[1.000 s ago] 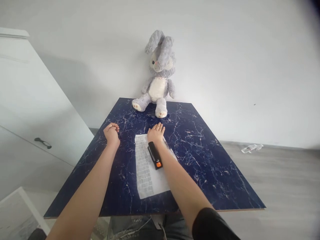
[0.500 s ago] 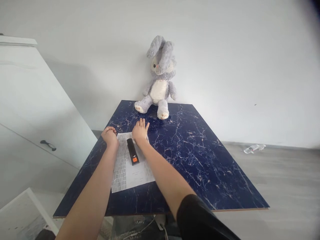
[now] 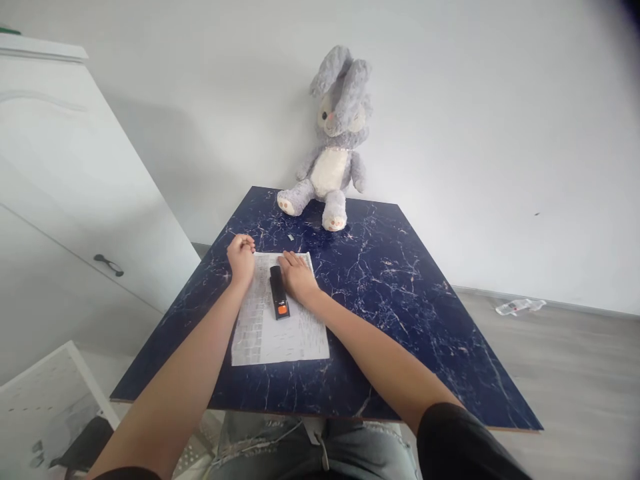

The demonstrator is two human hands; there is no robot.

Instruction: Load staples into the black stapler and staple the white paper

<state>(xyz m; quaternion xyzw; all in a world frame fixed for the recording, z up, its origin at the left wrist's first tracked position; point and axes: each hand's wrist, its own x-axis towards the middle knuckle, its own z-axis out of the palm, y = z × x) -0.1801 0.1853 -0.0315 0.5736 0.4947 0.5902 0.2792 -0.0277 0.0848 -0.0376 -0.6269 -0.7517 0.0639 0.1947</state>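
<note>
A printed white sheet of paper (image 3: pixel 280 327) lies on the dark blue marbled table (image 3: pixel 400 300). A black stapler with an orange end (image 3: pixel 278 292) rests on the sheet's upper part. My right hand (image 3: pixel 298 275) lies flat on the paper just right of the stapler, fingers stretched out. My left hand (image 3: pixel 241 257) sits at the sheet's top left corner with its fingers curled in; what it pinches, if anything, is hidden.
A grey plush rabbit (image 3: pixel 333 147) sits at the table's far edge against the white wall. A tiny pale object (image 3: pixel 290 236) lies near its feet. A white cabinet (image 3: pixel 60 180) stands to the left. A clear plastic wrapper (image 3: pixel 517 307) lies on the floor at right.
My right hand has slid the paper and stapler to the left and turned them straighter, then drawn back beside the stapler. My left hand stayed by the sheet's top left corner.
</note>
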